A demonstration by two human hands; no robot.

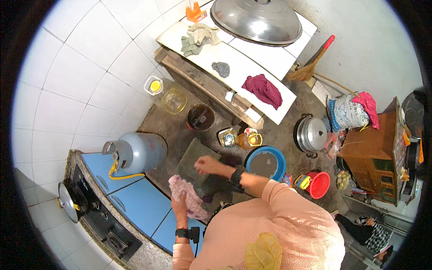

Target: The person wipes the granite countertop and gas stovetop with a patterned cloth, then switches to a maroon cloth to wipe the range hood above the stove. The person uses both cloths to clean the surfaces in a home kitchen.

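Note:
Just in front of my body, my left hand [179, 206] grips a fluffy pink cloth [194, 201], which hangs beside the blue cabinet doors [136, 195]. My right hand [206, 165] is raised to the right of the cloth, its fingers curled, over a grey-green mat [192, 157] on the floor; I see nothing clearly held in it. A blue basin [282, 158] holding greyish water stands beyond my right forearm. A maroon cloth [265, 90], a dark crumpled scrub pad [221, 69] and greenish-grey rags [197, 38] lie on the white slab ahead.
A gas cylinder [145, 152] with a yellow hose stands by the gas stove [101, 216]. Oil jugs [173, 101] and a dark-filled bucket [200, 117] stand before the slab. To the right are a lidded metal pot [311, 134], a red bucket [320, 185] and a seated person [366, 231].

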